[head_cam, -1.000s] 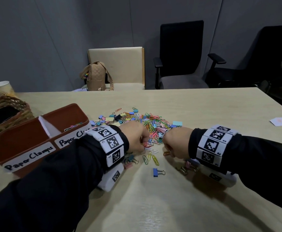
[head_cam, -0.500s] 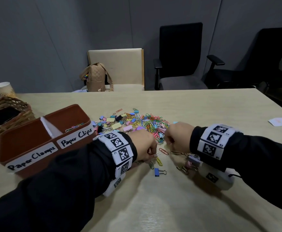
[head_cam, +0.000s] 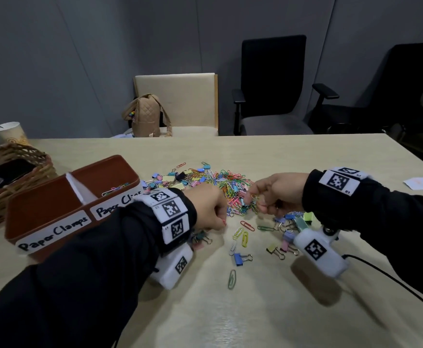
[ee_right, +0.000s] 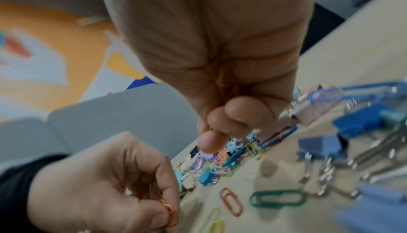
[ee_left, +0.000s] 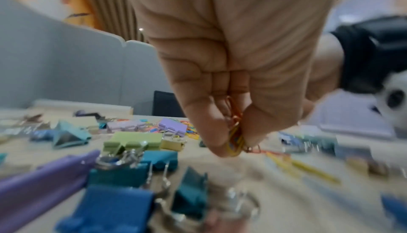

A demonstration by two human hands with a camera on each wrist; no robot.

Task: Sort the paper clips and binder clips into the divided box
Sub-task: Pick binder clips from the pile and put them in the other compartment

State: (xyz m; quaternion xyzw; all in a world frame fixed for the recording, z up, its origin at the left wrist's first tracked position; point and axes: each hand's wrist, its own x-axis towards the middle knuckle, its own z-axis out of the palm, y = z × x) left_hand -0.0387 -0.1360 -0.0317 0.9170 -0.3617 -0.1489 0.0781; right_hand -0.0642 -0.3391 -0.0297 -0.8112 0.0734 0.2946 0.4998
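Note:
A heap of coloured paper clips and binder clips [head_cam: 220, 183] lies mid-table. The brown divided box [head_cam: 54, 209] stands at the left, labelled "Paper Clamps" and "Paper Clips"; several clips lie in its far compartment [head_cam: 116, 188]. My left hand [head_cam: 220, 219] is a fist at the heap's near edge and grips a bunch of orange and yellow paper clips [ee_left: 235, 132]. My right hand [head_cam: 254, 199], raised a little over the heap's right side, pinches paper clips in curled fingers [ee_right: 220, 125]. Loose paper clips [head_cam: 242, 233] and binder clips [head_cam: 290, 222] lie between and under the hands.
A wicker basket [head_cam: 9, 167] and paper cup [head_cam: 9, 133] sit at the far left. A paper note [head_cam: 421, 183] lies at the right edge, and a black cable [head_cam: 393, 280] runs under my right arm. A blue binder clip [head_cam: 239, 258] and a green paper clip [head_cam: 231, 278] lie nearer me.
My right hand has risen from the table and moved right and away, over the heap. My left hand has stayed at the heap's near edge, still a fist.

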